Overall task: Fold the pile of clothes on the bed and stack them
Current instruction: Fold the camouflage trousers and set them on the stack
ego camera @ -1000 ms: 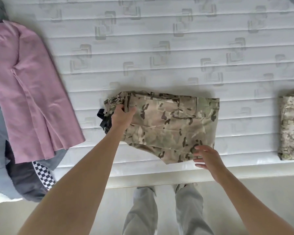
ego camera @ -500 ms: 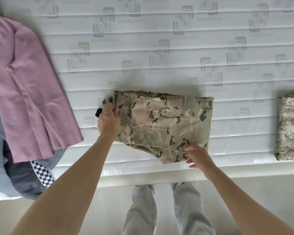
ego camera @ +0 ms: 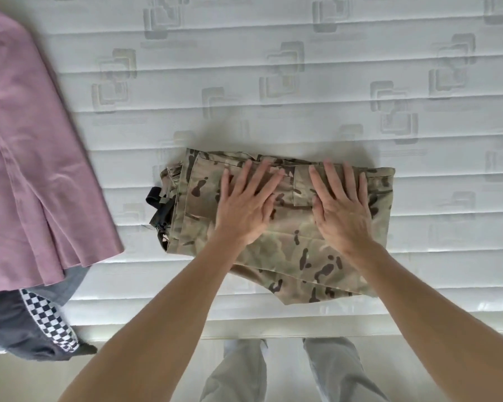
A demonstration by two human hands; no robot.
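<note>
The left hand [ego camera: 244, 210] and right hand [ego camera: 339, 211] lie flat and spread, palms down, gripping nothing — both press on the folded camouflage garment [ego camera: 291, 256] that sits near the front edge of the mattress [ego camera: 273, 68]. The cloth looks thick and fairly stiff, likely to hold a crease yet spring up at its bulky left end, where a black strap [ego camera: 159, 207] pokes out. Best lifted from underneath at both short ends — layers may slide. The unfolded pile, topped by a pink garment [ego camera: 32, 169], waits at left.
</note>
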